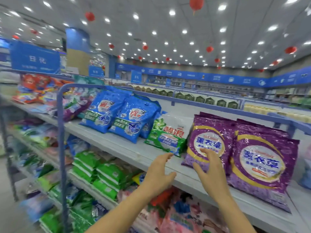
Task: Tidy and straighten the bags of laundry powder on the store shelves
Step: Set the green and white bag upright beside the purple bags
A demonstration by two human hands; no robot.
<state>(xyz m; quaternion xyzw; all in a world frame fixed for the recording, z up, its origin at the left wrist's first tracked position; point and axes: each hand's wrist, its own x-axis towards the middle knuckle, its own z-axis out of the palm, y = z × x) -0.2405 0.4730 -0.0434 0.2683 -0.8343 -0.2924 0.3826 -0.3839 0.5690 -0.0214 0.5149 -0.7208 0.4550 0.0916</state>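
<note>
Facing the top shelf (109,143) in the head view, you have both hands up at its near edge. Your left hand (159,172) sits in front of the shelf lip, just below the green-and-white bag (168,135). Its grip is apart, with the fingers loosely curved and holding nothing. Your right hand (210,169) is spread over the lower front of the left purple lavender bag (208,132), its grip also apart with the thumb pointing left. You cannot tell from here whether the fingertips actually touch the film.

That bag stands upright, leaning back, and its right edge overlaps the right purple lavender bag (262,165), which stands nearer the shelf's front edge. The green-and-white bag leans back just left of them. Further left, two blue bags (117,115) lean side by side, overlapping each other. Beyond the blue upright post (61,132) lie blurred purple-and-white bags (75,105), and red bags (33,88) are heaped at the far left.

On the shelf below, green bags (101,174) are stacked flat, and pink bags (176,216) lie near your forearms. A blue hanging sign (35,56) and red lanterns (196,3) show overhead.
</note>
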